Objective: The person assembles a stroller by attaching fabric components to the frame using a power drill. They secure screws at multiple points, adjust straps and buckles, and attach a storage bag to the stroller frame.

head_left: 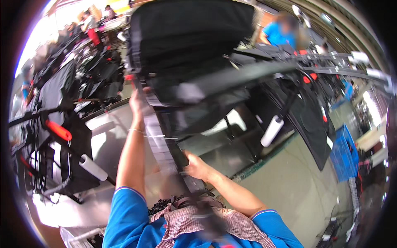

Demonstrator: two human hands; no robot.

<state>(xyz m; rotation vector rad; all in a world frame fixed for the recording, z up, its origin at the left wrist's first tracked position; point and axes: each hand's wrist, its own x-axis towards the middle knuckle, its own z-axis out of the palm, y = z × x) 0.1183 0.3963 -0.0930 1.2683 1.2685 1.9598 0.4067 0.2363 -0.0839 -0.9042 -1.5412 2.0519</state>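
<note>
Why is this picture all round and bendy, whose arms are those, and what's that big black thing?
There's no robot here, just a person wearing a camera on their head. It looks down through a very wide lens, which bends straight edges. The bare arms with blue sleeves are that person's own. The right hand grips a dark bar, which seems joined to the big black cloth panel. The left hand is farther up; blur hides how it holds on. Below is a shiny grey surface, with small black pieces near the checked apron. I can't tell what the black thing is for.
</note>
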